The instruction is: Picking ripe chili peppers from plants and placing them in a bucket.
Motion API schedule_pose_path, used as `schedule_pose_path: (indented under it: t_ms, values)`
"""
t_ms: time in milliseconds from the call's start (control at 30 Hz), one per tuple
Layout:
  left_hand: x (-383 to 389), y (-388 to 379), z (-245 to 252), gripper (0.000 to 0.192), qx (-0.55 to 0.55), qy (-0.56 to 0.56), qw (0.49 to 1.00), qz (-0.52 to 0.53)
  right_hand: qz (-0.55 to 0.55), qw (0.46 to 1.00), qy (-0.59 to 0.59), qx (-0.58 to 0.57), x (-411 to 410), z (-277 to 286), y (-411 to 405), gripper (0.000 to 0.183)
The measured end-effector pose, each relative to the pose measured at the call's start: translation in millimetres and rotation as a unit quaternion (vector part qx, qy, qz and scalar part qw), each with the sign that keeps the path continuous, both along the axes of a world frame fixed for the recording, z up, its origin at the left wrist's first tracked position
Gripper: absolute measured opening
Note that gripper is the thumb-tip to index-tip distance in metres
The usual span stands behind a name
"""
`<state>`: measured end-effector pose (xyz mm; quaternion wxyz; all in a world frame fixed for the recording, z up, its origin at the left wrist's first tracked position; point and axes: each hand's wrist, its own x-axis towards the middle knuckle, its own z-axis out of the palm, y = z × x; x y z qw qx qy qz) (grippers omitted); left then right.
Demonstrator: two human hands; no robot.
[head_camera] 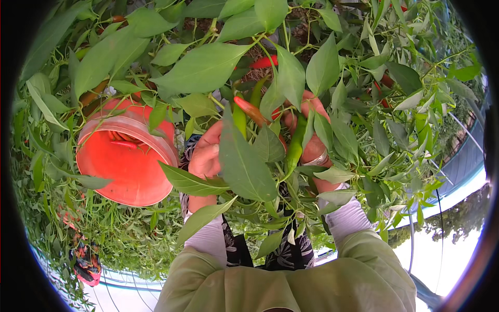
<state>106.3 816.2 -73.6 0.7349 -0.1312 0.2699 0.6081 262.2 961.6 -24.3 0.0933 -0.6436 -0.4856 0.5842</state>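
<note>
My left hand is among the leaves of a chili pepper plant, its fingertips hidden behind a large green leaf. My right hand curls around foliage on the other side of the same plant; leaves and a long green chili cover much of it. A red-orange chili hangs between the two hands. Close to my right fingertips, part of a red chili shows. Whether either hand grips a fruit or stem cannot be made out. Left of my left hand, a red plastic bucket lies tilted, several red chilies inside.
Another red chili hangs farther in, beneath the leaves. Broad leaves overhang the space ahead. Dense pepper plants surround me. At lower left another person in patterned clothing is partly visible among the plants. A metal pole stands at right.
</note>
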Motion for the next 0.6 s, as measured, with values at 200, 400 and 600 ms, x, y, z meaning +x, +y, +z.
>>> schedule_pose_path:
  t_ms: [200,400,600]
  values:
    - [6,2,0,0.061,-0.010,-0.030,0.999,0.009,0.121,0.964,-0.004,0.238,33,-12,-10,0.027]
    - [-5,-4,1,0.061,-0.011,-0.046,0.999,0.014,0.040,0.996,0.022,0.074,15,11,5,0.047]
    - [-2,1,0,0.058,0.008,-0.076,0.997,0.026,0.220,0.936,-0.119,0.248,19,78,53,0.051]
